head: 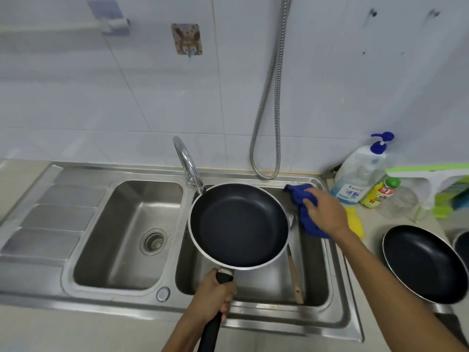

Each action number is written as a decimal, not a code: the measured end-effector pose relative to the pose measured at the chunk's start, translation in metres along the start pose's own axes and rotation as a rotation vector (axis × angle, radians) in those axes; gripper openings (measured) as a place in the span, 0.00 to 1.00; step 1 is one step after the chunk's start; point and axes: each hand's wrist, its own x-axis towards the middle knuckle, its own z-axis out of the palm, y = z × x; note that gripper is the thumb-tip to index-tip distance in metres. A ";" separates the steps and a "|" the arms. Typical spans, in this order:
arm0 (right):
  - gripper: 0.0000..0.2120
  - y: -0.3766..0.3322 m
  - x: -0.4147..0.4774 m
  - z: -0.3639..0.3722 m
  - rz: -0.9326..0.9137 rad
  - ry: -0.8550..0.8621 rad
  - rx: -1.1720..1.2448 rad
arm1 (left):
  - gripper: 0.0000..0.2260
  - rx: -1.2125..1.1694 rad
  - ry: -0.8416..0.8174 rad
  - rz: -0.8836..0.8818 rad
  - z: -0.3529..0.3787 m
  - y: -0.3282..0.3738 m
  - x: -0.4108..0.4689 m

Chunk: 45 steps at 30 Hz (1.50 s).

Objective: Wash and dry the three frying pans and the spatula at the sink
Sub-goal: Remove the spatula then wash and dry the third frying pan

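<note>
Frying pan [239, 226] in my left hand [213, 294] hangs level over the right basin [314, 270] of the steel sink, my grip wrapped tight round its black handle. Its dark non-stick inside looks clean and matte, ringed by a pale metal rim. Beneath it in that basin I see the spatula [294, 273], wooden handle pointing toward me, its blade mostly hidden by the pan. The left basin [101, 250] holds only its drain strainer [153, 241]. My right hand [323, 212] clutches a blue cloth [303, 207] at the sink's right rim. On the tabletop [375, 224] to the right sits a second pan [422, 264], equally dark inside, with the edge of a third pan [462, 246] just beyond it.
</note>
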 end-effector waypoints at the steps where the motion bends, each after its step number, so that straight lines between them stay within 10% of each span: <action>1: 0.12 0.013 -0.011 -0.008 0.059 0.039 0.063 | 0.07 -0.021 -0.005 0.002 0.001 0.001 0.000; 13: 0.17 0.130 -0.220 0.048 0.319 0.108 -0.301 | 0.06 -0.059 0.053 0.112 0.015 -0.006 0.006; 19: 0.30 0.067 -0.209 0.029 0.473 -0.002 -0.401 | 0.05 -0.047 0.081 0.107 0.031 -0.013 0.005; 24: 0.19 -0.057 -0.218 0.011 0.175 -0.010 0.184 | 0.04 -0.066 0.119 0.122 0.050 -0.009 0.006; 34: 0.28 -0.147 -0.280 0.023 0.705 -0.480 1.173 | 0.02 -0.086 0.215 0.295 0.075 -0.008 -0.019; 45: 0.25 -0.145 -0.349 -0.011 0.591 -0.151 0.909 | 0.07 -0.027 0.058 0.324 0.113 -0.036 -0.057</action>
